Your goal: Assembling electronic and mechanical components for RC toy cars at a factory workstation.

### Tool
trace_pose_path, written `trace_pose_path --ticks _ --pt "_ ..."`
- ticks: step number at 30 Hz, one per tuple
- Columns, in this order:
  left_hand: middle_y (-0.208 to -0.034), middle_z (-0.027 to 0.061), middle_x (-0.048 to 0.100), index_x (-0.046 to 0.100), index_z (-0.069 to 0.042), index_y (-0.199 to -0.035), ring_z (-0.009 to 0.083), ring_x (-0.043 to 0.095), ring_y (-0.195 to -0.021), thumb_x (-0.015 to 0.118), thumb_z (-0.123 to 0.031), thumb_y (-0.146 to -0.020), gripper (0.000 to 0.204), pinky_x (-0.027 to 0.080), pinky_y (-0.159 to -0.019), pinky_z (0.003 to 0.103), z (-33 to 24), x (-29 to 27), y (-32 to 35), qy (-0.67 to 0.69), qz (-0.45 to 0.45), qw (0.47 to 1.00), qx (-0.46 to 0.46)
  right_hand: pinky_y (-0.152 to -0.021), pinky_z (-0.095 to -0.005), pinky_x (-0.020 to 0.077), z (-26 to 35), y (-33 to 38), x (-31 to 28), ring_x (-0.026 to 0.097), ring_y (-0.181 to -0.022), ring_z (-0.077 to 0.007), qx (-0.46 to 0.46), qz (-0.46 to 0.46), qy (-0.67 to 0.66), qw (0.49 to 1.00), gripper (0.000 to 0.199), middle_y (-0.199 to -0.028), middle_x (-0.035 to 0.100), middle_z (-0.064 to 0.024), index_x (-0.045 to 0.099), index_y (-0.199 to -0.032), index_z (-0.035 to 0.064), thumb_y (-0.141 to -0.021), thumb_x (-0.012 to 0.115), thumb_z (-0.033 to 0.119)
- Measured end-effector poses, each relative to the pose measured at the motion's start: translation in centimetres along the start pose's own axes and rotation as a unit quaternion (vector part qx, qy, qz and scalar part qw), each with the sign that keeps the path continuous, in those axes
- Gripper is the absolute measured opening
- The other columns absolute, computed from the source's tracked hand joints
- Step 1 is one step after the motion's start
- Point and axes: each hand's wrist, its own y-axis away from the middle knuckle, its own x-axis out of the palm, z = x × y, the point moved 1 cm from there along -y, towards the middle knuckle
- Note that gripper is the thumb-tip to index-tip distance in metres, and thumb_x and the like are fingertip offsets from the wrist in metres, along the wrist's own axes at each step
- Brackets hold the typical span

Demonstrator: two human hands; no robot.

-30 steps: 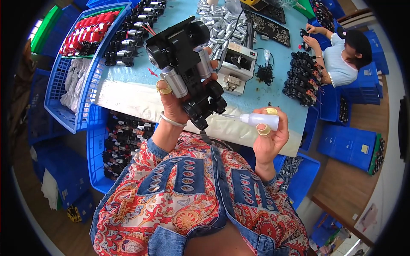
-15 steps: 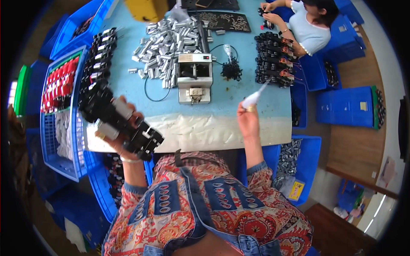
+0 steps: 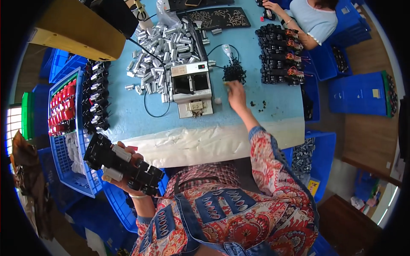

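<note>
Far left: blue basket [image 3: 87, 181] with red parts [image 3: 64, 102] inside. Next to it, a row of black units with silver motors [image 3: 96, 96]. Upper left, yellow machine [image 3: 77, 30] juts in over the desk [image 3: 139, 121]. Lower left of frame: left hand [image 3: 127, 186] wrapped around a black assembly [image 3: 118, 162] with two silver motors, tilted, held up in front of the desk's near edge. Upper centre, heap of silver cylinders [image 3: 160, 64]; right beside it, a small grey-and-white machine [image 3: 192, 96]. Just right of centre: right hand [image 3: 237, 97], fingers drawn together at the lower edge of a pile of small black pieces [image 3: 234, 72]; can't tell if it grips anything. Upper right, stacked black units [image 3: 277, 55] with wires, co-worker [image 3: 314, 21] behind. Lower right, blue bin [image 3: 324, 162] of grey parts.
</note>
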Motion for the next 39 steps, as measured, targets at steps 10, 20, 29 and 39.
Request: trace_pose_path --ticks 10,20,29,39 --pt "-0.124 0.0131 0.045 0.036 -0.009 -0.129 0.0265 0.050 -0.102 0.063 -0.052 -0.074 0.076 0.045 -0.086 0.039 -0.8 -1.4 0.7 -0.041 -0.018 0.994 0.099 -0.063 -0.0391 0.0490 -3.4 -9.5 2.3 0.060 -0.079 -0.0301 0.012 0.203 0.245 0.948 0.019 -0.082 0.060 -0.0145 0.061 -0.083 0.0098 -0.081 0.046 0.022" --pt "-0.125 0.0129 0.043 0.034 -0.008 -0.130 0.0274 0.049 -0.105 0.057 -0.054 -0.076 0.074 0.046 -0.083 0.042 -1.3 -1.8 1.3 -0.038 0.031 0.993 0.109 -0.056 -0.0243 0.0490 11.8 -2.0 -11.4 0.062 -0.068 -0.0144 0.161 -0.007 -0.422 0.892 0.012 -0.083 0.060 -0.0062 0.054 -0.096 0.0013 -0.087 0.049 0.007" --pt "-0.131 0.0153 0.038 0.032 -0.007 -0.132 0.0281 0.045 -0.113 0.061 -0.062 -0.068 0.089 0.042 -0.089 0.043 1.2 3.6 -2.6 -0.024 0.123 0.989 0.072 -0.065 -0.0251 0.0502 32.1 6.8 -14.9 0.062 -0.073 -0.0170 0.008 0.162 -0.489 0.857 0.011 -0.082 0.060 -0.0075 0.055 -0.093 -0.0025 -0.082 0.056 0.000" --pt "-0.131 0.0149 0.039 0.032 -0.006 -0.132 0.0272 0.047 -0.111 0.062 -0.066 -0.064 0.095 0.043 -0.091 0.040 0.1 4.0 0.1 -0.074 0.112 0.986 0.096 -0.069 -0.0309 0.0435 35.5 8.9 -12.9 0.049 -0.082 -0.0238 -0.198 -0.005 -0.183 0.963 0.018 -0.093 0.044 -0.0117 0.058 -0.079 -0.0020 -0.062 0.066 -0.006"
